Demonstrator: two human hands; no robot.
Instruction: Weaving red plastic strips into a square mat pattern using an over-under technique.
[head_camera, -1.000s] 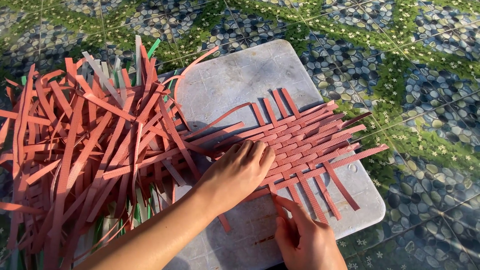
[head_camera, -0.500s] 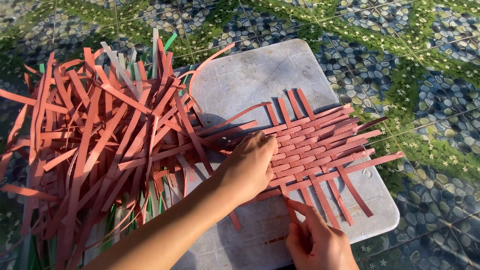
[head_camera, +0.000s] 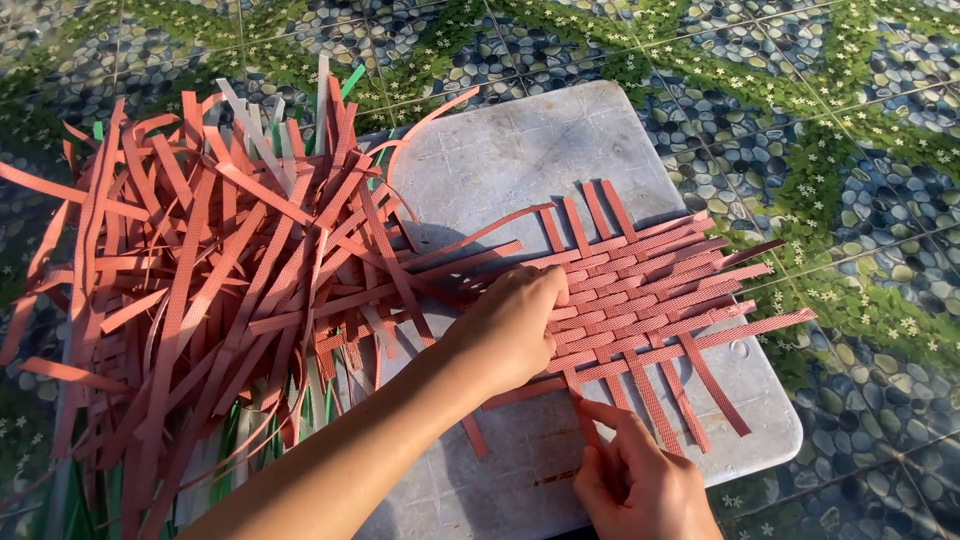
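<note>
- Head view: your left hand (head_camera: 515, 325) lies flat, palm down, fingers loosely curled, pressing on the left edge of the woven red mat (head_camera: 640, 290). It grips nothing.
- Your right hand (head_camera: 635, 480) is at the bottom of the picture. Its fingers pinch one red strip (head_camera: 585, 415) that hangs down from the near edge of the mat.
- The mat is made of red strips going over and under each other. It sits in the middle of a pale grey board (head_camera: 520, 160), a bit toward the right side. Loose strip ends stick out past the mat on every side.
- A big messy pile of loose red strips (head_camera: 200, 290) lies to the left, partly on the board and partly off it. Some long strips run from the pile into the mat.
- A few green strips (head_camera: 350, 82) and pale strips peek out of the pile.
- The board rests on a floor of blue and green pebble-pattern tiles (head_camera: 850, 120).
</note>
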